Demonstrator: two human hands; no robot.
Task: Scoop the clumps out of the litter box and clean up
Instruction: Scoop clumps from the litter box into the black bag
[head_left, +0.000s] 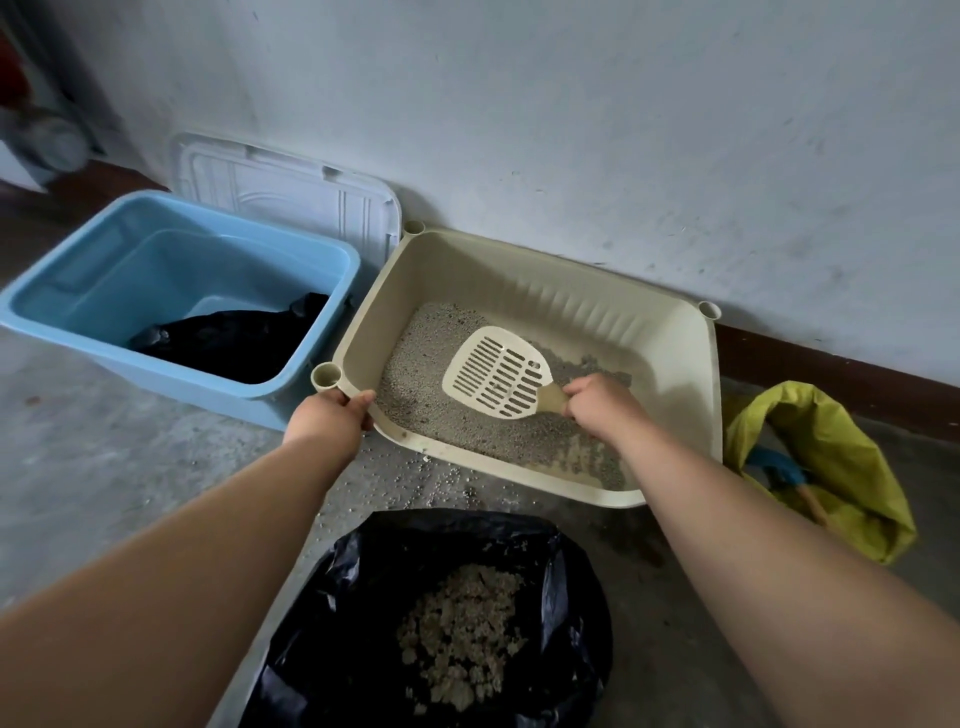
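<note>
The litter box is open on top, so you can reach in from above. The wall stands close behind it. The blue tub is just beside its left side, the yellow bag near its right side, and the open black bag lies in front on the floor.
</note>
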